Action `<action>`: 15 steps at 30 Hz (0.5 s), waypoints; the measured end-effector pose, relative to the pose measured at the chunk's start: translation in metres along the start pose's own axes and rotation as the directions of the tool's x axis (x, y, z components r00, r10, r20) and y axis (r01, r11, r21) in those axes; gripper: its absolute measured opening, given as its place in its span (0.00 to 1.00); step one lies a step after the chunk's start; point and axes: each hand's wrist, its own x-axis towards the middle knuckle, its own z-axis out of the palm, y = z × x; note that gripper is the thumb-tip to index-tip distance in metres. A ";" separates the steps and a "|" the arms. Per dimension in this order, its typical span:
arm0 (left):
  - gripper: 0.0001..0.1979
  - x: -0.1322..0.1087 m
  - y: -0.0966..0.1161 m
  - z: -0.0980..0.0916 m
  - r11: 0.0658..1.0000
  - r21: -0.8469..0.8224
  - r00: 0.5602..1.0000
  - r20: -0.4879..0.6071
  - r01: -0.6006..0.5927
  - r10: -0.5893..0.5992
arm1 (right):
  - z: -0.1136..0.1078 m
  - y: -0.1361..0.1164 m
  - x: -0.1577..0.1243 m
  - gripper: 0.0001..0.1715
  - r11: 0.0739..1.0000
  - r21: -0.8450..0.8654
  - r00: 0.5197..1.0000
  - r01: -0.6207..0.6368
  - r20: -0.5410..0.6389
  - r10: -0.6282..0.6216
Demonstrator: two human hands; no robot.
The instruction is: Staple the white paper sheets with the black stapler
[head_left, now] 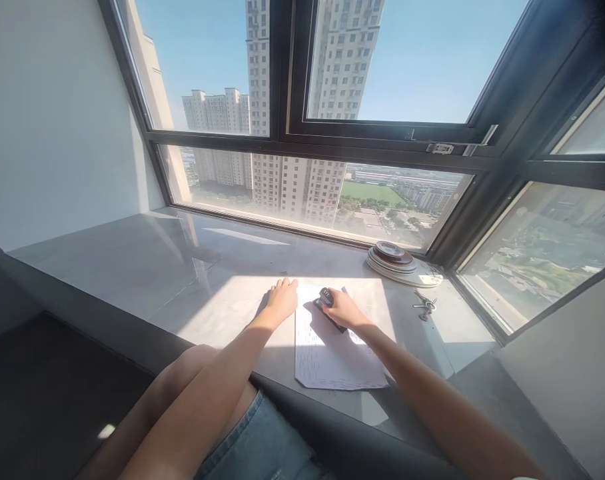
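A sheet of white paper (pixel 322 363) marked with rows of small dark lines lies on the grey sill in front of me. My right hand (pixel 345 310) is closed around a black stapler (pixel 325 295), which sits tilted across the upper part of the sheet. The stapler's jaws are partly covered by my fingers and shadow. At the sheet's upper left edge, my left hand (pixel 283 297) rests palm down, its fingers laid on the surface and its thumb side against the paper. Whether any paper lies beneath those fingers I cannot tell.
To the right, a stack of plates (pixel 392 263) stands by the window corner. A bunch of keys (pixel 425 305) lies just below it on the sill (pixel 192 313). Dark-framed windows (pixel 372 143) rise behind, and a white wall (pixel 57 127) borders the left.
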 end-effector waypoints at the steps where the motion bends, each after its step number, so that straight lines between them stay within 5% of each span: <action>1: 0.24 0.000 0.000 0.000 1.000 -0.005 1.000 -0.005 0.011 -0.011 | -0.003 0.005 -0.004 0.07 1.000 -0.001 1.000 -0.021 -0.010 0.021; 9: 0.25 0.000 0.002 -0.004 0.997 -0.016 0.997 0.013 0.075 -0.074 | -0.031 0.046 -0.025 0.07 0.989 0.055 0.989 -0.140 -0.043 0.142; 15: 0.23 0.006 -0.007 -0.013 0.980 0.000 0.980 -0.008 0.197 -0.197 | -0.014 0.030 -0.014 0.07 0.989 0.139 0.999 -0.052 0.018 0.050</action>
